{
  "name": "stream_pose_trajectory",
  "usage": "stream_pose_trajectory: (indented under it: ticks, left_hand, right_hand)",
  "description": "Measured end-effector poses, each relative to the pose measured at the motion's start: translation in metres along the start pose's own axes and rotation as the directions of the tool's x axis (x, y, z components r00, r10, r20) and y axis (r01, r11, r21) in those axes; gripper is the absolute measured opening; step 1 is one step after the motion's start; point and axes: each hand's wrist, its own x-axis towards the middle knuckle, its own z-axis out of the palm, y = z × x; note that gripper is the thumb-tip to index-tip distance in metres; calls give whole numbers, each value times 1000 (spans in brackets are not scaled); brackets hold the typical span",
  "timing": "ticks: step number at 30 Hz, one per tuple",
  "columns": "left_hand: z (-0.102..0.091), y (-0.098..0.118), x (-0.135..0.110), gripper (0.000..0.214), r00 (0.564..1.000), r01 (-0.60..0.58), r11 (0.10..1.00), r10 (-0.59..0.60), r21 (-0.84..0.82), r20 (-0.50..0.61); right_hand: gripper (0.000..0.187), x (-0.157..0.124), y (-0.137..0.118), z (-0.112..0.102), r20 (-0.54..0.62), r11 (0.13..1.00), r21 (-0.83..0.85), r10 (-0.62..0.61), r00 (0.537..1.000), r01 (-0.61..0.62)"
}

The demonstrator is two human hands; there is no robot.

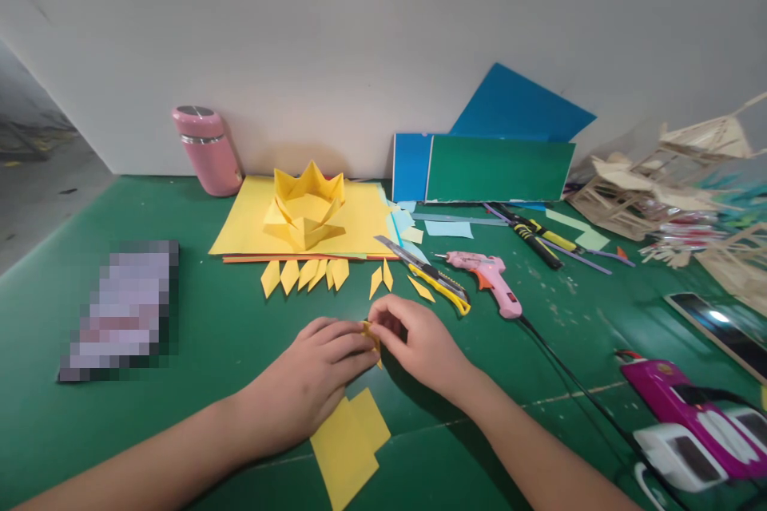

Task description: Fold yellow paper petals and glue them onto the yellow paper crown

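Observation:
A small piece of folded yellow paper [372, 333] is pinched between the fingertips of my left hand [327, 371] and my right hand [423, 335]. Fingers hide much of it. Below my left hand, flat yellow paper squares [346, 455] overlap on the green table [228, 335]. Several pointed yellow paper pieces [290, 276] lie in a row beyond my hands. Behind them, a yellow folded-paper crown shape [304, 233] sits on a stack of yellow sheets [365, 215].
A yellow utility knife [440, 285] and pink glue gun [491, 279] lie right of centre. The gun's cord [575, 375] runs toward a purple-and-white power strip [689, 407]. A pink flask [208, 152], pixelated object [129, 307], pliers [533, 243] and wooden models [635, 192] stand or lie around.

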Motion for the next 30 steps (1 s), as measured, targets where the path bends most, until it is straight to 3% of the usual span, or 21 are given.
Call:
stream_pose_trajectory:
  ticks: [4, 9, 14, 18, 24, 30]
  left_hand:
    - [2, -2, 0, 51, 1000, -16, 1000, 16, 10, -12]
    - [3, -1, 0, 51, 1000, 3, 999, -2, 44, -17]
    - [1, 0, 0, 50, 1000, 6, 997, -5, 72, -16]
    - [2, 0, 0, 50, 1000, 10, 997, -9, 74, -14]
    - [6, -2, -2, 51, 1000, -1, 995, 0, 99, 10]
    - [7, -1, -3, 51, 1000, 6, 992, -6, 124, -1]
  right_hand:
    - [13, -1, 1, 5, -60, 989, 122, 87, 994, -79]
    - [14, -1, -2, 5, -94, 999, 47, 7, 996, -2]
    - [10, 1, 2, 0, -53, 991, 129, 41, 998, -34]
    - [9, 2, 5, -1, -74, 997, 61, 50, 996, -46]
    - [9, 0, 1, 3, -169, 993, 10, 118, 978, -119]
    - [10, 1, 0, 0, -93, 965, 105, 250, 964, -240]
